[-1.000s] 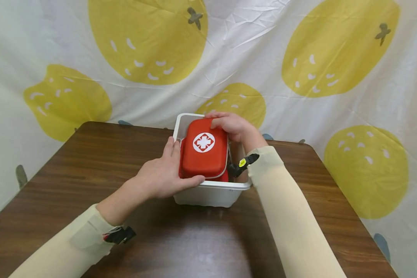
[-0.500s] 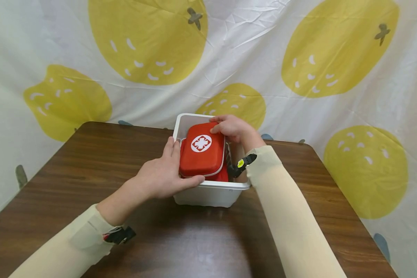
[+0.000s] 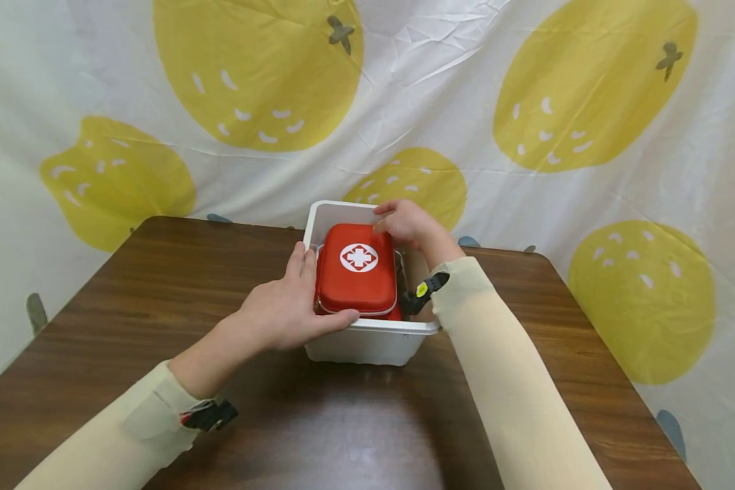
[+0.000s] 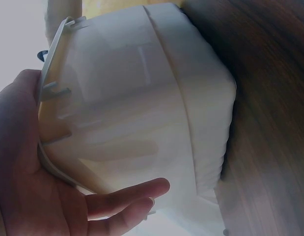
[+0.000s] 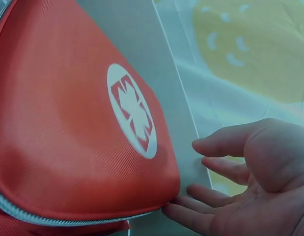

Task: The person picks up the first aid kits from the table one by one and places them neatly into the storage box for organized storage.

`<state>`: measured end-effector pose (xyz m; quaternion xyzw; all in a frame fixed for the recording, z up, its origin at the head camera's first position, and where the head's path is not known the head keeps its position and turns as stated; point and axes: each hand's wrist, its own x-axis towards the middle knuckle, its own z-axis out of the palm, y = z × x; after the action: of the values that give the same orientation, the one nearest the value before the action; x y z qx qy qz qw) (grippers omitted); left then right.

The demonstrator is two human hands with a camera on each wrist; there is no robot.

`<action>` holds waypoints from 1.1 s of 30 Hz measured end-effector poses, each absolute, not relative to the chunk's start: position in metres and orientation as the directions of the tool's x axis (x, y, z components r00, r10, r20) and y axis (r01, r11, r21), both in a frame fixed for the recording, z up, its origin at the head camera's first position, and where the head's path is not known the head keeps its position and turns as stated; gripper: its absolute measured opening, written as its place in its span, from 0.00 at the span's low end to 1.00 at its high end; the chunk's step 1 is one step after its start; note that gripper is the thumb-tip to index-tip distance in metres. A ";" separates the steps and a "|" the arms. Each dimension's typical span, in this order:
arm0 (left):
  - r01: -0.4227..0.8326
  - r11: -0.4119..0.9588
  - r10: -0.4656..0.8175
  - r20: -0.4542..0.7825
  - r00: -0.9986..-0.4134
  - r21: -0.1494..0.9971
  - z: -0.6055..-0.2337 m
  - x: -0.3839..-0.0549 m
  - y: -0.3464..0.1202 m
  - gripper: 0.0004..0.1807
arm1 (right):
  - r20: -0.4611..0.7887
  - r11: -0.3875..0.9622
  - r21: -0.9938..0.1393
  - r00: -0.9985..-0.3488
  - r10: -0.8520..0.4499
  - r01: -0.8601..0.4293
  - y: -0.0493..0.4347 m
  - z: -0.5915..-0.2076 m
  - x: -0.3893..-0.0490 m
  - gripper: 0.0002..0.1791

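A red zip-up first aid case (image 3: 356, 269) with a white cross emblem lies inside a white plastic bin (image 3: 367, 347). Beneath it, another red item (image 3: 395, 313) shows only at its edge. My left hand (image 3: 284, 306) grips the bin's near left corner, with the thumb along the near rim and fingers against the outer side. In the left wrist view, that hand (image 4: 39, 162) is at the bin's rim. At the case's far right corner is my right hand (image 3: 409, 223), its fingers loosely bent. The right wrist view shows its fingertips (image 5: 174, 209) at the case's corner, thumb apart.
The bin stands on a brown wooden table (image 3: 177, 292), close to its far edge. Behind hangs a white curtain (image 3: 429, 82) printed with yellow fruit. Some dark item (image 3: 412, 301) sits at the bin's right side, partly covered by the wrist strap.
The red case has settled lower in the bin and turned straighter. My right hand has loosened from its far right corner. The left hand stays on the bin.
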<state>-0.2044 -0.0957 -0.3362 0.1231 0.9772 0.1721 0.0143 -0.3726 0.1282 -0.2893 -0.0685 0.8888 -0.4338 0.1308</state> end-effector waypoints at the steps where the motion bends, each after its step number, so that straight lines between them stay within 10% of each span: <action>1: 0.237 0.910 0.247 0.016 -0.969 0.340 -0.336 -0.204 -0.096 0.72 | -0.169 0.610 -0.792 -0.959 -0.229 -0.007 0.128 -0.289 -0.373 0.29; 22: 0.259 0.904 0.283 -0.022 -0.959 0.339 -0.331 -0.205 -0.109 0.73 | -0.060 0.529 -0.842 -0.955 -0.289 -0.107 0.143 -0.241 -0.351 0.29; 33: 0.296 0.890 0.274 0.112 -0.955 0.347 -0.330 -0.206 -0.115 0.65 | 0.061 0.673 -0.684 -0.941 -0.332 -0.282 0.176 -0.250 -0.315 0.25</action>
<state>-0.2056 -0.1146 -0.3301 0.1465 0.9717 0.1829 -0.0303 -0.3155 0.1760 -0.2496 -0.1679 0.9140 -0.3678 0.0341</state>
